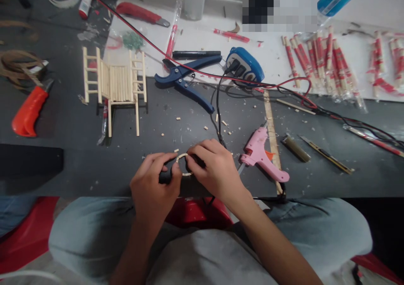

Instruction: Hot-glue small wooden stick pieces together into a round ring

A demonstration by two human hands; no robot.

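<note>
At the table's near edge, my left hand (156, 180) and my right hand (213, 167) close around a small ring of short wooden stick pieces (181, 156). The fingers of both hands pinch it from either side and cover part of it. A black object (165, 176) shows beneath the left fingers; its kind is unclear. Just beyond the hands lie small cut stick bits (205, 128). A pink hot glue gun (257, 148) rests right of my right hand. Farther left stands a miniature chair of wooden sticks (120, 83).
Blue pipe cutters (186, 77), a black pen (196, 54) and a blue power socket (245, 64) lie beyond the hands. Cables (271, 84) cross the table. Knives (328, 154) lie right, an orange-handled tool (30, 110) left. Wrapped stick bundles (325, 62) sit back right.
</note>
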